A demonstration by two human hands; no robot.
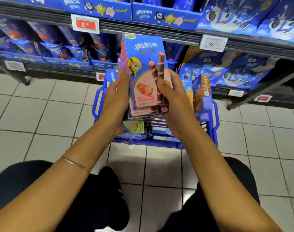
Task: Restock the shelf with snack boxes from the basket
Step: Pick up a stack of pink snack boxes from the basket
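a stack of strawberry boxes [143,67] stands upright between both hands, just above the basket [215,118] and in front of the shelf [143,31]. the left hand [117,92] clasps the stack's left side, fingers reaching up along its edges. the right hand [170,91] curls round the right side, thumb across the front face. squeezing from both sides seems meant to keep several loose boxes squared as one block, so they can go in together rather than singly. more boxes remain in the basket below, some flat, some on end at its right. a dark gap shows in the shelf row behind the stack, likely the slot to fill. the basket sits on the floor [42,114] near the shelf, which keeps the reach short.
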